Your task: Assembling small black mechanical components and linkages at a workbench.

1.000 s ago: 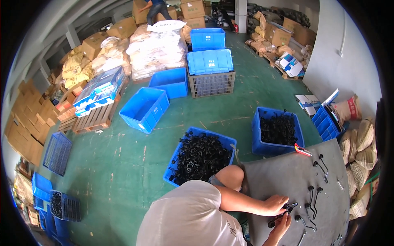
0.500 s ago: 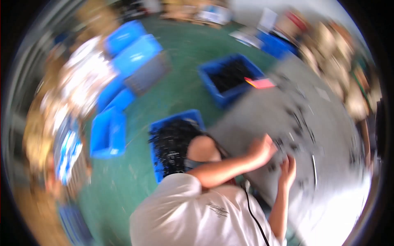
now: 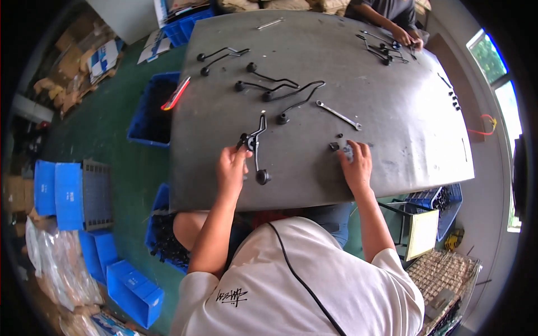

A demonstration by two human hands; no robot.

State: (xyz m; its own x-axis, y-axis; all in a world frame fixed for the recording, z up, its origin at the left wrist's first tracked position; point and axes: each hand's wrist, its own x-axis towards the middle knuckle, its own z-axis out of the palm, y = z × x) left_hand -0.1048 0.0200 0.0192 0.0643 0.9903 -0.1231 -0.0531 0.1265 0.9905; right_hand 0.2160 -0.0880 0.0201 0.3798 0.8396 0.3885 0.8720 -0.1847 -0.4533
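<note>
Near the table's front edge, my left hand (image 3: 231,171) is closed on a black bent-rod part (image 3: 259,140) with a round black knob on its lower end. Its upper loop points away from me. To the right, my right hand (image 3: 357,165) has its thumb and fingers apart and curved around small greyish pieces (image 3: 348,152), too small to name. A small black block (image 3: 334,146) lies by the thumb, and a tiny black ring (image 3: 339,135) a little farther off. Beyond these lies a silver wrench (image 3: 339,116). Several more black bent rods (image 3: 297,101) with round ends lie ahead.
A co-worker's hands (image 3: 406,38) handle similar parts at the far right of the grey table (image 3: 392,112). A red knife-like tool (image 3: 176,93) lies at the left edge. Blue bins (image 3: 147,140) stand beside the table; another wrench (image 3: 270,23) lies far off.
My view has swung right, and the table now fills its middle. My hands, close together before, are now apart. The bent rod shows clearly in my left hand; the earlier frame is blurred.
</note>
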